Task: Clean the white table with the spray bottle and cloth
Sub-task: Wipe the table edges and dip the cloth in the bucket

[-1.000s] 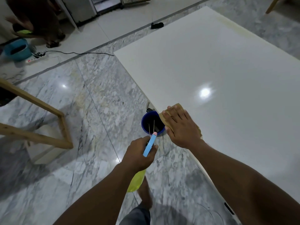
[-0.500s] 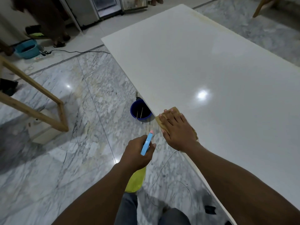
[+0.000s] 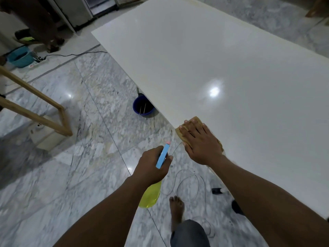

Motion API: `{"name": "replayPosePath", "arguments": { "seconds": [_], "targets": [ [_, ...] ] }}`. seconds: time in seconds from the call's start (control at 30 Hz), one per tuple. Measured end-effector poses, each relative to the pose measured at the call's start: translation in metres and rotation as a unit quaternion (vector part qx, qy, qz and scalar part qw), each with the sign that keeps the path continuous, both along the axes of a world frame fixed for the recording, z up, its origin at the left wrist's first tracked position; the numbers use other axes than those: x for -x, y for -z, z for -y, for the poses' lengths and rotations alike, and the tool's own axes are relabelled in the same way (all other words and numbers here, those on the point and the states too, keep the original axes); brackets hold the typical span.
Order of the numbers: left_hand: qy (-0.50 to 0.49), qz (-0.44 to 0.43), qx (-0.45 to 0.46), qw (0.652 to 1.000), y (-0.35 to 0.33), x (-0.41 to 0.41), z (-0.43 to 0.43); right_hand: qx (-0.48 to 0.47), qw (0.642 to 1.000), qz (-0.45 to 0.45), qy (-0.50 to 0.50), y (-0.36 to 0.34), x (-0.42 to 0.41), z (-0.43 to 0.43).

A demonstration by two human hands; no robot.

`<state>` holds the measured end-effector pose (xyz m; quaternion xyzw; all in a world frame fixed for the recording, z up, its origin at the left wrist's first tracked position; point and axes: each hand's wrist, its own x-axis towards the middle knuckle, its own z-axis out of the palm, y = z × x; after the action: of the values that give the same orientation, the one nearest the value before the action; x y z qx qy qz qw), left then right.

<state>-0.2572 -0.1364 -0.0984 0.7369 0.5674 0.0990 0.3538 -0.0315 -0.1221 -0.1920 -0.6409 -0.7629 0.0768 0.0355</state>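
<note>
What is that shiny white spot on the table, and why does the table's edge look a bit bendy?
In the head view, the spot is glare, probably a lamp reflected in the glossy table. Smaller glints show on the floor in the same view. The head camera's wide-angle lens makes the straight edge look curved.

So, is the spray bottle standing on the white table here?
No, the left hand grips the spray bottle out over the marble floor, off the white table edge.

right hand (image 3: 201, 142) presses flat on the cloth (image 3: 194, 122) at the surface (image 3: 231, 68) edge; left hand (image 3: 151, 168) grips the spray bottle (image 3: 150, 195) over the floor.
</note>
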Motion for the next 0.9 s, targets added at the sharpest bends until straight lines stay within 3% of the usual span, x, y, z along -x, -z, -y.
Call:
{"name": "replayPosePath", "arguments": {
  "seconds": [0.4, 0.63, 0.9],
  "targets": [
    [0.012, 0.021, 0.047, 0.999, 0.007, -0.024, 0.190, -0.002, 0.999, 0.029, 0.025, -0.002, -0.064, 0.191],
    [0.050, 0.032, 0.017, 0.998, 0.006, -0.060, 0.225, -0.008, 0.999, 0.032, 0.034, 0.000, -0.087, 0.257],
    [0.034, 0.048, 0.016, 0.998, 0.000, -0.077, 0.255, -0.011, 0.999, 0.025, 0.034, 0.002, -0.091, 0.275]
  ]
}}
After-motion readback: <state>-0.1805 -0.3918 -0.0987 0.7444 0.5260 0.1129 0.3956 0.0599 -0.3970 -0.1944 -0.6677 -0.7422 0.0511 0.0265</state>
